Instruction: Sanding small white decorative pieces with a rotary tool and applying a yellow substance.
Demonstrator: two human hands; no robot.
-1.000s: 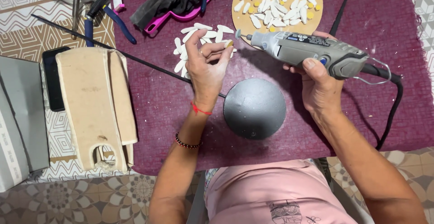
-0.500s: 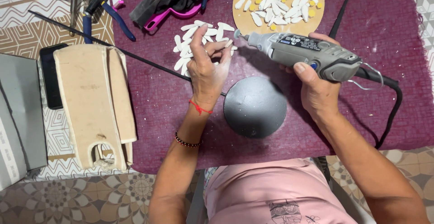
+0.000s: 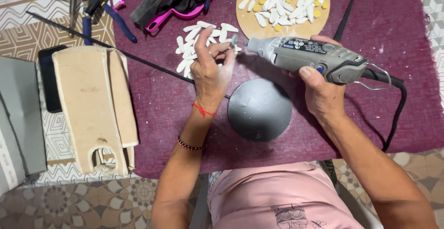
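Tool [image 3: 314,58] stays clenched in right hand [image 3: 323,92], unmoved; left hand [image 3: 210,71] fingers keep pinching something unclear.

A grey corded rotary tool [image 3: 309,58] lies level in the right hand [image 3: 321,92] – tip pointing to nine o'clock – its small grinding bit meeting a white petal-shaped piece [image 3: 230,47] pinched in the left hand [image 3: 210,69].

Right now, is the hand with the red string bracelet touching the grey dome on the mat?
Apart. The head view shows the left hand raised near the tool tip, with bare purple mat showing between its wrist and the grey dome.
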